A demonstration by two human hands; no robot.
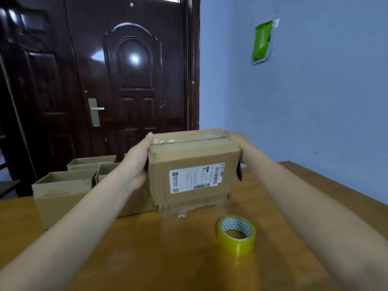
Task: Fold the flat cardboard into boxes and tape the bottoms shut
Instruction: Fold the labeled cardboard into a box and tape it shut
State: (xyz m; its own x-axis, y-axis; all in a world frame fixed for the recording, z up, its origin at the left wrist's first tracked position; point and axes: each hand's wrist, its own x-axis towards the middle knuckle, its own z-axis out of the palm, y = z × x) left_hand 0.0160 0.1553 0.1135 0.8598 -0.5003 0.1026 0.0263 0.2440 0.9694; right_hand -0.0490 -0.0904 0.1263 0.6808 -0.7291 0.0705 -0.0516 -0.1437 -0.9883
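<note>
Table [147, 248]: wooden top is filling the lower frame; right edge is running diagonally away toward the blue wall, far edge lying near the door.

Finished open boxes [63, 185] are standing in a cluster at far left, open tops up, the nearest one touching or just behind the left forearm.

Box in hand [193, 164]: both hands are holding it centred ahead, tilted so the taped seam [189, 139] is facing up and away and the labelled panel is facing the camera. Long axis is running left to right, square across the two hands. Lower edge is sitting on or just above the table; cannot tell which.

Left hand [138, 162] is pressing flat on the left end; right hand [239, 148] is clamping the right end, with something dark showing under it, unidentifiable. Hands apart, the box between them.

Tape roll [236, 235] is lying flat, near front right, nearer the right arm.

Judgement: bottom looks taped; open room for setting down lies front-centre, or left beside the cluster.
</note>
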